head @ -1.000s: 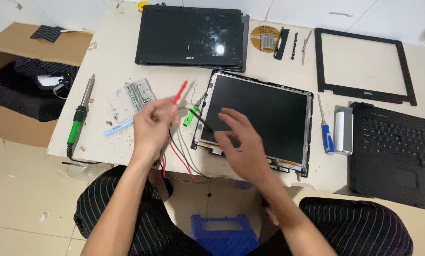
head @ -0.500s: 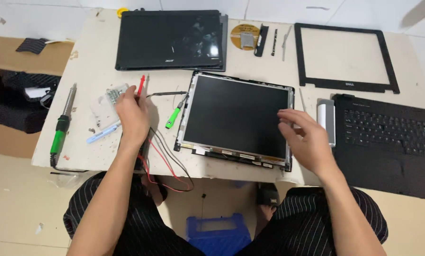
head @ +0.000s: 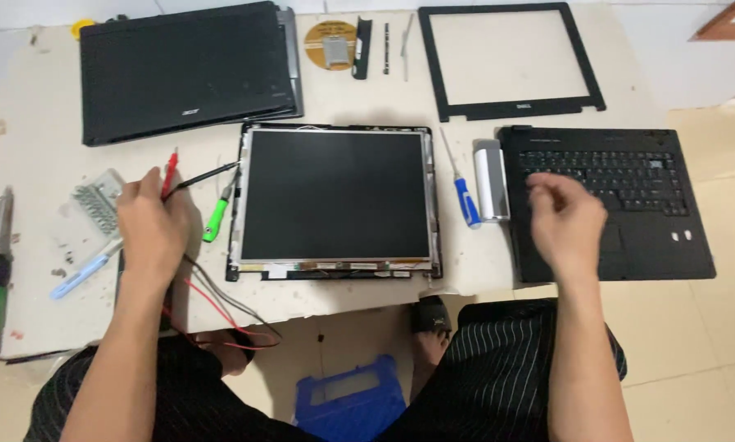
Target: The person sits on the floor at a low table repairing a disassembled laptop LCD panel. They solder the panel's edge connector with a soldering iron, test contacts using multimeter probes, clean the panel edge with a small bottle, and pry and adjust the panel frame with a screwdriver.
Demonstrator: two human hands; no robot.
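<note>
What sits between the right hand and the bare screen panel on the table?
The right hand hovers over the laptop base. Between it and the screen panel lie a silver block and a blue-handled screwdriver, side by side on the table. Both lie flat.

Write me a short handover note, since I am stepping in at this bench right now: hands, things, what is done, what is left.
Left hand: closed on the red and black test probes, leads trailing off the table edge.
Right hand: holds nothing, fingers loose above the laptop base.
Bare screen panel lies flat mid-table, between green screwdriver and blue screwdriver.
Done: bezel frame is off, lying behind.
Left: probes touch no part of the panel yet.
</note>
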